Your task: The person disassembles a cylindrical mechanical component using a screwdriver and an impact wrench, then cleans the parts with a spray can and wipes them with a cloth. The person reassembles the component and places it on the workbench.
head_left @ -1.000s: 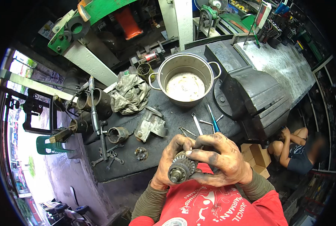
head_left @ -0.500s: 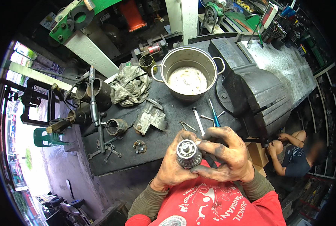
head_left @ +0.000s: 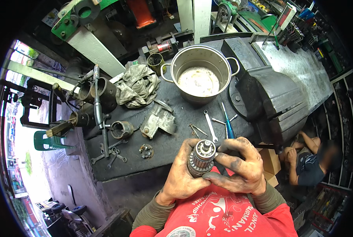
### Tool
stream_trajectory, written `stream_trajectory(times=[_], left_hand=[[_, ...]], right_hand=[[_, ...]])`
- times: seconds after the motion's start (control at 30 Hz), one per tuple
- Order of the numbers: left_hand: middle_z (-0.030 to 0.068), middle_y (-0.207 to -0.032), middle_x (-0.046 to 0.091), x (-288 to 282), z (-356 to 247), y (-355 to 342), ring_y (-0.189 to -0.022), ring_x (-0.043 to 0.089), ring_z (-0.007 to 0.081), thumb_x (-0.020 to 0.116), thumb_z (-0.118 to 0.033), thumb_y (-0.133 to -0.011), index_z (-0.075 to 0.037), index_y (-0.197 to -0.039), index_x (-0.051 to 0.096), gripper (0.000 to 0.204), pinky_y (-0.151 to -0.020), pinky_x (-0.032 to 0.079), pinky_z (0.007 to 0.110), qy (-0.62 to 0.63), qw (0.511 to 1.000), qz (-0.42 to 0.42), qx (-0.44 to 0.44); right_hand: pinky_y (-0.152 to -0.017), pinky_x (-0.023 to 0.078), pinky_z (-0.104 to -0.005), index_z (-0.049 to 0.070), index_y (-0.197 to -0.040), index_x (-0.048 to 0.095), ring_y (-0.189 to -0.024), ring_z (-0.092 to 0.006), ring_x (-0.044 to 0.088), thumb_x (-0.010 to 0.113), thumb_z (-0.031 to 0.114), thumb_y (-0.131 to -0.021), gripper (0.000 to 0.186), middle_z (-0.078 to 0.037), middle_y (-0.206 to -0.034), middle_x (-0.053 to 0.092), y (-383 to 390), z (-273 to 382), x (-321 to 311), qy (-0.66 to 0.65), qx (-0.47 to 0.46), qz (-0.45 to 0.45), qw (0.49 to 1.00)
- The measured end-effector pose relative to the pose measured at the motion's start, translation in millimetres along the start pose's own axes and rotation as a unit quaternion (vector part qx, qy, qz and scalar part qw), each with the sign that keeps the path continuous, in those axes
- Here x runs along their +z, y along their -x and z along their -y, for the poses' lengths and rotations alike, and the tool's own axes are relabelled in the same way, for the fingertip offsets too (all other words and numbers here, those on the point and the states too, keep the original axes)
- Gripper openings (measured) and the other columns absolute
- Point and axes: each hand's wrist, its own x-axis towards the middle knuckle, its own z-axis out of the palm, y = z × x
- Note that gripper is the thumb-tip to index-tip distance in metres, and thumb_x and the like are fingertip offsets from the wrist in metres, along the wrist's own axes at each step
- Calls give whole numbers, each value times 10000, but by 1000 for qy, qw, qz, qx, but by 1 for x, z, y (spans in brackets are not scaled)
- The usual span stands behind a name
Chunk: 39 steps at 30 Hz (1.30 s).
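My left hand (head_left: 180, 172) is wrapped round a motor armature (head_left: 200, 161), a dark ribbed cylinder with a ball bearing and a short shaft on its upper end. It is held in front of my chest, the bearing end up. On its other side my right hand (head_left: 241, 168) is closed with bent fingers, the fingertips against the armature. A dark strip shows between those fingers; what it is I cannot make out. Just beyond my hands on the bench lie a combination wrench (head_left: 210, 125), a blue-handled screwdriver (head_left: 228, 120) and a few bolts (head_left: 199, 129).
A two-handled metal pot (head_left: 172, 75) stands mid-bench, beside a large bench vise (head_left: 277, 98). To the left are a grey rag (head_left: 137, 86), a cast metal housing (head_left: 158, 120), a metal cylinder (head_left: 121, 129) and several wrenches (head_left: 114, 156). Another person (head_left: 309, 164) crouches at the right.
The armature has tilted, so more of its ribbed side shows below the bearing. It has shifted slightly right and up. My hands keep their hold; the whole view has shifted a little.
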Motion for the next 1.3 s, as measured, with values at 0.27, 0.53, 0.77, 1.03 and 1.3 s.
stream_trajectory(times=[0.27, 0.53, 0.77, 1.03, 1.3], left_hand=[[63, -1213, 600, 0, 2, 4, -1125, 606, 124, 844, 58, -753, -37, -1355, 433, 735, -970, 529, 302, -19, 999, -43, 5], [80, -1176, 613, 2, 11, 7, -1069, 631, 139, 842, 59, -772, -28, -1315, 445, 679, -926, 548, 303, -102, 986, -123, 51], [98, -1130, 608, 0, 23, 11, -1010, 624, 168, 910, -31, -704, -31, -1245, 480, 691, -876, 542, 318, -174, 965, -166, 101], [99, -1098, 569, 4, 27, 13, -992, 580, 176, 868, 79, -692, -52, -1200, 463, 663, -894, 511, 316, -237, 940, -197, 145], [98, -1127, 530, 2, 22, 14, -991, 538, 138, 809, 134, -718, -54, -1211, 424, 653, -896, 498, 287, -217, 951, -165, 146]], right_hand=[[-585, 505, -334, 56, -1054, 781, -692, -222, 628, 965, 144, -670, 435, -131, -997, 683, 7, 6, 14, -1, -21, -21, 1000], [-567, 467, -302, 157, -1132, 794, -657, -152, 594, 896, 137, -693, 450, -27, -878, 656, 13, 15, 11, 8, -41, 23, 999], [-530, 399, -314, 187, -1328, 766, -566, -134, 463, 878, 294, -795, 555, 49, -674, 444, 13, 24, 21, 49, -10, 108, 993], [-508, 428, -350, 40, -970, 801, -524, -203, 539, 869, 143, -782, 225, -44, -644, 583, 36, -3, 3, -25, 64, 63, 996], [-519, 432, -338, 25, -995, 799, -541, -190, 543, 870, 67, -757, 252, -61, -683, 631, 45, -3, 11, -45, 95, 42, 994]])
